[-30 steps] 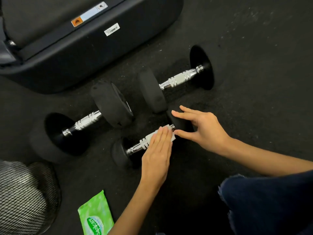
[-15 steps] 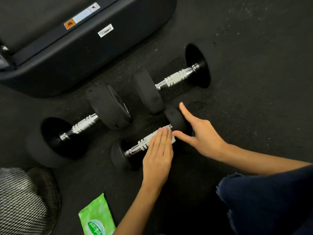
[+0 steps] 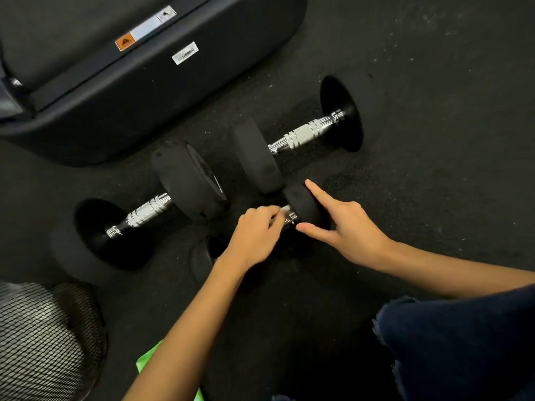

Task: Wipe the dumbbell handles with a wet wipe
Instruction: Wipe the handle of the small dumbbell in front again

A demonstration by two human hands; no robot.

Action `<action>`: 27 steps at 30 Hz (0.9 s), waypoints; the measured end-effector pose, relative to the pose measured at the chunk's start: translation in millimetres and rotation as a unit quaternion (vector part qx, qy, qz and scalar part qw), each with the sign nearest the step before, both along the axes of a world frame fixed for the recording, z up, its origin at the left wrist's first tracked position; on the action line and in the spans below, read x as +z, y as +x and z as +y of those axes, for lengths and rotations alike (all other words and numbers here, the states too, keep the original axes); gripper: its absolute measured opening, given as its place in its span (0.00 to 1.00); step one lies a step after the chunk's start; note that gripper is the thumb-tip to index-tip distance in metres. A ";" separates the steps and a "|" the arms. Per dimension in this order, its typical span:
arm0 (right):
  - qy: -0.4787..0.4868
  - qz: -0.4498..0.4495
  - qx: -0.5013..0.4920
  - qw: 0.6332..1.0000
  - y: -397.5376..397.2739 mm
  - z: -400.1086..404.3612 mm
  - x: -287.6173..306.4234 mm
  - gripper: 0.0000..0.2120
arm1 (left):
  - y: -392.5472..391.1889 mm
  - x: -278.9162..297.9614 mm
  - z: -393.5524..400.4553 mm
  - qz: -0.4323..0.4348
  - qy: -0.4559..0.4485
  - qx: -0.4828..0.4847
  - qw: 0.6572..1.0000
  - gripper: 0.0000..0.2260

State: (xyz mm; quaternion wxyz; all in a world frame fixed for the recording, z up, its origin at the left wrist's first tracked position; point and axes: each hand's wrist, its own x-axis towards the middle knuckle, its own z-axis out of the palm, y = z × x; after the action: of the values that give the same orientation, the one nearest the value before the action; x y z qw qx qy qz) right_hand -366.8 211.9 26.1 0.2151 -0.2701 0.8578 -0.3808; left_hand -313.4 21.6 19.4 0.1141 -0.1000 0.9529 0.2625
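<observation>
A dark rubber gym floor (image 3: pixel 434 82) fills the view, with a black machine base (image 3: pixel 144 91) bearing stickers at the far left. A mesh fan guard (image 3: pixel 43 342) sits at the near left corner. Two large dumbbells lie on the floor: the left dumbbell (image 3: pixel 185 180) with a chrome knurled handle, and the far dumbbell (image 3: pixel 307 133) to the right of it, its handle bare. The small dumbbell (image 3: pixel 304 208) lies nearest the person, between the two hands. A dark denim-clad knee (image 3: pixel 463 342) shows at the near right. The right hand (image 3: pixel 347 227) rests against the small dumbbell's right head, index finger straight along its top and thumb extended beneath it, fingers released. The left hand (image 3: pixel 254 233) covers the small dumbbell's handle, its fingers (image 3: pixel 270 215) curled down over it, grasping a white wet wipe (image 3: pixel 285 209) that peeks out at the fingertips beside the right head. A green wipe packet (image 3: pixel 147 363) lies partly hidden under the left forearm.
</observation>
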 end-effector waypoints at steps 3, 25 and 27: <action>0.001 -0.005 0.003 1.000 -0.2 0.6 -0.3 0.42 | 24.8 -14.0 14.1 0.113 -0.109 -0.035 0.987 0.15; -0.003 0.018 0.004 1.000 -2.7 -0.9 -0.5 0.40 | 61.5 -30.2 12.8 0.192 -0.291 -0.201 0.916 0.23; 0.004 0.017 0.010 1.000 -4.0 0.4 0.7 0.41 | 63.0 -18.0 2.0 0.171 -0.284 -0.237 0.913 0.22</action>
State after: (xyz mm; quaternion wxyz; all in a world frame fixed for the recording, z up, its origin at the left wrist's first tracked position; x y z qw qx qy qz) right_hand -370.8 212.3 26.8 0.2055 -0.2843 0.8600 -0.3705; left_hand -250.5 23.5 1.3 -0.0253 0.1473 0.9879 -0.0411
